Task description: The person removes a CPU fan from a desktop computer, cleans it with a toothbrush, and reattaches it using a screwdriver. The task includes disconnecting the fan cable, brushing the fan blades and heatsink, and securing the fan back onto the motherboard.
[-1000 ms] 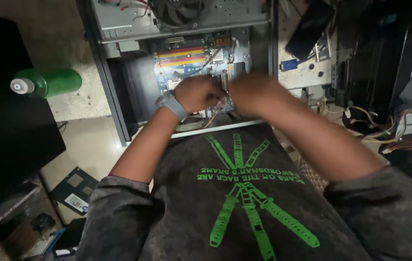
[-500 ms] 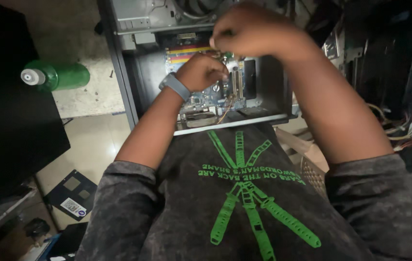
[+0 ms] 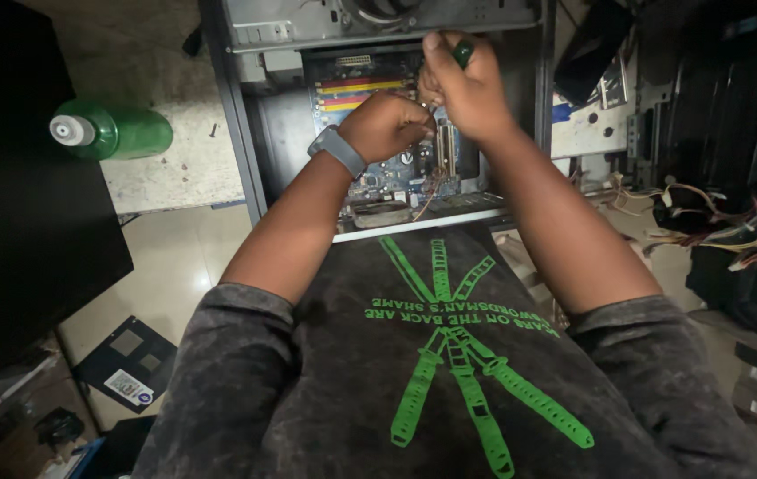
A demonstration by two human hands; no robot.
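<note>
Two bare hands work inside one open computer case [image 3: 236,133], a grey metal tower lying on its side with its panel off. The right hand [image 3: 467,93] is curled into a fist around a single dark green tool handle [image 3: 464,53], rounded and glossy; its tip pokes out above the thumb and index finger, while the shaft is hidden below the palm, so the working end cannot be seen. The left hand [image 3: 387,124], with one grey wristband [image 3: 337,151] strapped above it, sits just beside and touching the right, fingers closed tight over something too hidden to name. Beneath both hands lies one blue motherboard [image 3: 387,173], flat and studded with small components, carrying a row of yellow, red and orange slots [image 3: 356,91] near its top edge. A loose bundle of thin coloured wires [image 3: 423,191] trails across its lower part. To the left, one translucent green plastic bottle [image 3: 117,133] with a white cap lies on its side on a speckled stone slab [image 3: 174,173].
</note>
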